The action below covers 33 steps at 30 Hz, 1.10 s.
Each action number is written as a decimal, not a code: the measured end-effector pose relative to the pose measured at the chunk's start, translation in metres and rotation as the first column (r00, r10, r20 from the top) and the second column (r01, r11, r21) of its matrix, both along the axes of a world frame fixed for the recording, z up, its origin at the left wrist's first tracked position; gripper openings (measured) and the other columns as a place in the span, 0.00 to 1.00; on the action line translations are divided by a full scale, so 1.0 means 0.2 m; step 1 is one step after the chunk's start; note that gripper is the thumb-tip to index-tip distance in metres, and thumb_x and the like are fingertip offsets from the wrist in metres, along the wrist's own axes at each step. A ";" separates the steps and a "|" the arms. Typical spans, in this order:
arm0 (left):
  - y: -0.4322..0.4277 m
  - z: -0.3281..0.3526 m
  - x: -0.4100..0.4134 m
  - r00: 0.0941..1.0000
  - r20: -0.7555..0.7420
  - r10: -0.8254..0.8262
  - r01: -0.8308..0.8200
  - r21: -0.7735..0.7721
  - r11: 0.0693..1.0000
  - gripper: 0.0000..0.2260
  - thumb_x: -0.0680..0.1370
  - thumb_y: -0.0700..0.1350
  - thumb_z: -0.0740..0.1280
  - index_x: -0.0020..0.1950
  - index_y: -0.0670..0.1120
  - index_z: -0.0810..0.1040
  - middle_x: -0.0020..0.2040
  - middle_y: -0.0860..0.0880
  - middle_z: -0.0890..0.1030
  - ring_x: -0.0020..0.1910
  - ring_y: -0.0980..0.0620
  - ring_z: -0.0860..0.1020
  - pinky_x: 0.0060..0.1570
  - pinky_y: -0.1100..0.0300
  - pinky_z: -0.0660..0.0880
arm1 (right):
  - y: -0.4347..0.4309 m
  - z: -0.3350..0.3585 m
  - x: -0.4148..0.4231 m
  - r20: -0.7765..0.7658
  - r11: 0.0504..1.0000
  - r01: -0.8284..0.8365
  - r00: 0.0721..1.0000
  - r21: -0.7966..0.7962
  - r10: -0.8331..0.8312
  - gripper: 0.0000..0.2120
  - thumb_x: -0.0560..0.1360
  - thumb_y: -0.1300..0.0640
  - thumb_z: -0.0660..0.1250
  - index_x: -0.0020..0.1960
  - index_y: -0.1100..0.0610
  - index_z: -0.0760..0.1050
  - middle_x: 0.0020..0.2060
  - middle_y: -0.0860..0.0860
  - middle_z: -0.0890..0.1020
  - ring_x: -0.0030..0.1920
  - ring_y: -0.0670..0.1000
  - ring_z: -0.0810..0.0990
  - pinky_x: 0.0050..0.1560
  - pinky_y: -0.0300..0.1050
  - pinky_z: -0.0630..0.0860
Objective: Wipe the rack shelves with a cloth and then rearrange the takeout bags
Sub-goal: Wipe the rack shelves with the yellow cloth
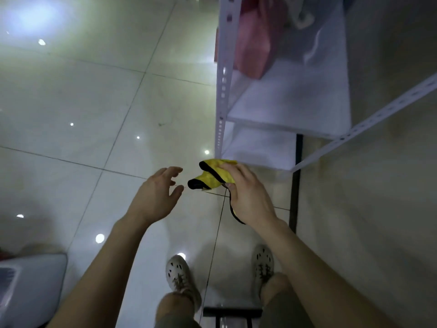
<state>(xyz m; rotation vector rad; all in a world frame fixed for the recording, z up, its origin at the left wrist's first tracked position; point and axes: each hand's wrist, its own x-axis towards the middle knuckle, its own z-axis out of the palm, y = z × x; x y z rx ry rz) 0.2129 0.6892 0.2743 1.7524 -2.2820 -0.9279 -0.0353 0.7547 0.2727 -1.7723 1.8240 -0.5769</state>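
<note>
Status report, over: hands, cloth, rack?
Right hand grips crumpled yellow cloth with black trim. Left hand open, close beside it. White metal rack ahead, pink bag on its shelf.

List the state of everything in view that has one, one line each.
cloth, bunched up, held in one hand
right hand, grips the cloth
left hand, open, close to the cloth, not touching it
rack, upright, bags on an upper shelf
red bag, sits on that shelf near the post
clear bag, on the same shelf beside the red bag, blurred
</note>
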 end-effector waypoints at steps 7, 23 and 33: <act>-0.15 0.79 0.01 0.997 -0.047 -0.060 0.057 -0.077 0.995 0.20 0.84 0.46 0.70 0.76 0.47 0.75 0.68 0.48 0.81 0.59 0.50 0.84 0.59 0.46 0.82 | 0.00 0.75 0.04 0.048 0.987 0.137 0.990 -0.089 -0.133 0.25 0.83 0.65 0.65 0.78 0.50 0.71 0.67 0.51 0.77 0.62 0.54 0.78 0.58 0.49 0.78; -0.68 1.79 -0.30 0.924 -0.279 -0.261 0.109 -0.462 0.880 0.18 0.86 0.48 0.67 0.76 0.47 0.76 0.68 0.49 0.82 0.60 0.51 0.83 0.62 0.46 0.81 | -0.24 1.73 -0.21 0.150 0.713 0.514 0.847 -0.477 -0.510 0.24 0.86 0.58 0.62 0.80 0.45 0.65 0.70 0.50 0.76 0.63 0.55 0.77 0.54 0.42 0.69; -0.99 2.18 -0.68 0.771 -0.598 -0.218 -0.118 -0.470 0.875 0.33 0.84 0.69 0.61 0.84 0.57 0.59 0.71 0.59 0.79 0.67 0.58 0.80 0.66 0.54 0.78 | -0.84 1.65 -0.59 -0.340 0.939 0.207 0.893 -0.274 -0.296 0.25 0.87 0.46 0.59 0.83 0.49 0.65 0.82 0.55 0.66 0.80 0.57 0.67 0.78 0.54 0.63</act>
